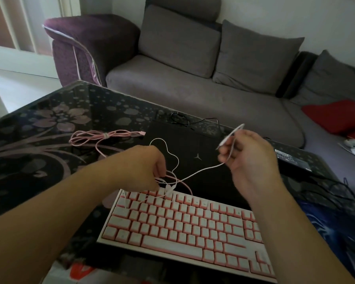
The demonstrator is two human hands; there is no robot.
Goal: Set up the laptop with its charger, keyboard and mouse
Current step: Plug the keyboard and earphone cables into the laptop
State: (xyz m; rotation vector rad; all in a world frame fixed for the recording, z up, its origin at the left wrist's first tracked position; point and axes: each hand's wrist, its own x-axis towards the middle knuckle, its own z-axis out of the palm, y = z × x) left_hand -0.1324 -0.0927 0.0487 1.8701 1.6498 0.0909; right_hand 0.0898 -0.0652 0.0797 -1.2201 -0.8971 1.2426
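A closed black laptop (195,152) lies on the dark flowered glass table (39,124). In front of it sits a pink and white keyboard (184,228). A thin white cable (201,171) runs between both hands above the laptop. My left hand (139,167) pinches its tangled loops just over the keyboard's top edge. My right hand (248,154) holds the cable's raised end near the plug. A bundled pink cable (103,137) lies left of the laptop. The black charger brick (291,158) and its black cord (184,118) sit at the right and behind.
A grey sofa (193,87) with cushions stands behind the table, a purple armrest (86,44) at its left. A red cushion (336,117) lies at the right. A blue patterned mouse pad (332,228) sits right of the keyboard, with black cords (334,187) above it.
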